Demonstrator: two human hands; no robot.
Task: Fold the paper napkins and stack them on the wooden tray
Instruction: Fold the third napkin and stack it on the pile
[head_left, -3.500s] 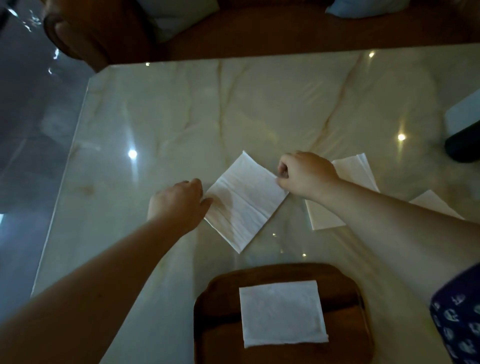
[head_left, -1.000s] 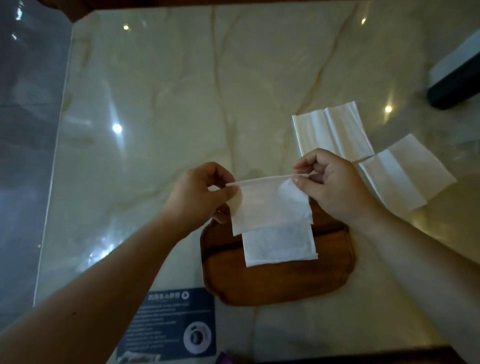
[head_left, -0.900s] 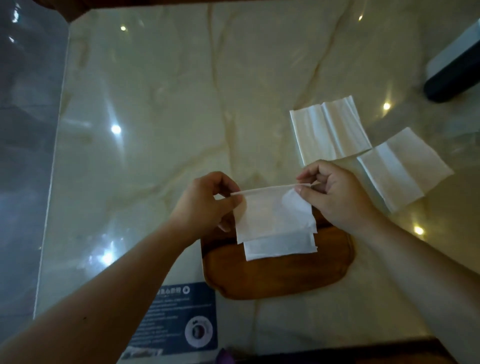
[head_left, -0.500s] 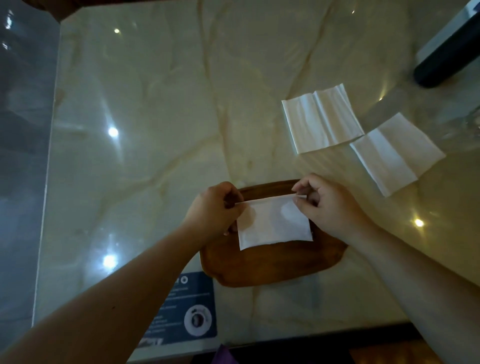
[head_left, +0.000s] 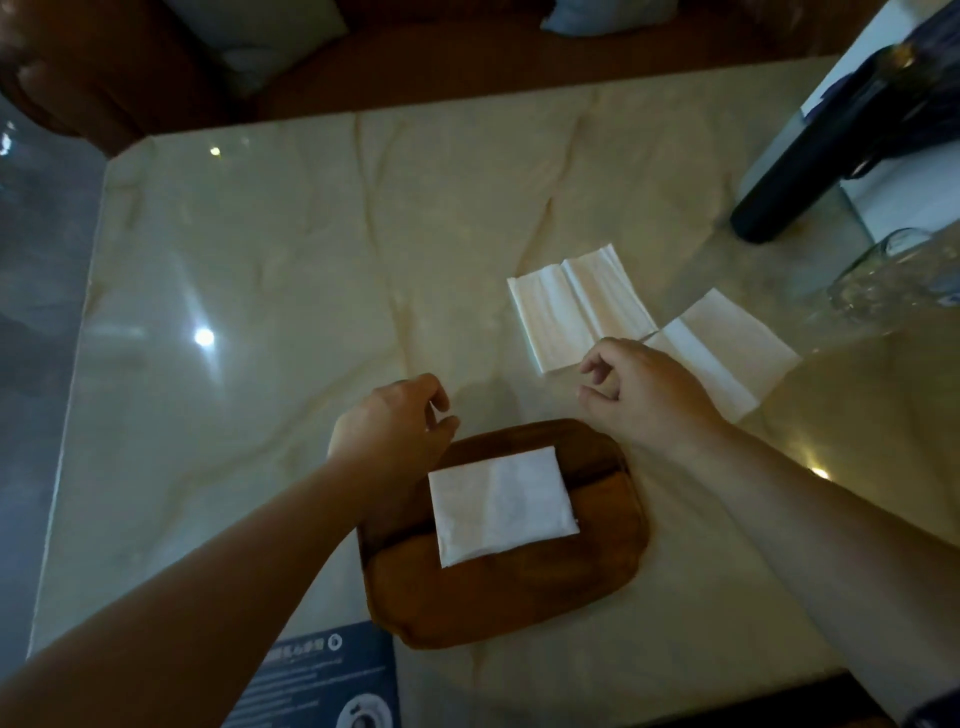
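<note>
Two hands hover above the table (head_left: 260, 291), both empty. The left hand (head_left: 392, 428) hangs over the tray's far left corner, fingers loosely curled and thumb a little apart from them, touching nothing. The right hand (head_left: 641, 395) is just beyond the tray's far right corner, its forefinger and thumb parted in a loose open pinch with nothing between them.

Near both hands, a folded napkin (head_left: 501, 504) lies flat on the tray (head_left: 519, 597), toward its far side, its edges slightly skewed to the tray's. Whether it is one napkin or several stacked cannot be told; a thin white edge shows at its right side.

Farther right, two unfolded napkins lie on the table: the creased napkin (head_left: 579, 306) just beyond the right hand, and the right napkin (head_left: 727, 348) partly hidden behind that hand and wrist. Their corners nearly meet.

At the far right a dark bottle (head_left: 810, 171) lies tilted and a glass object (head_left: 893, 275) is cut off by the frame, too blurred to identify. A blue printed card (head_left: 322, 680) is cut off at the near edge, partly covered by the left forearm.
</note>
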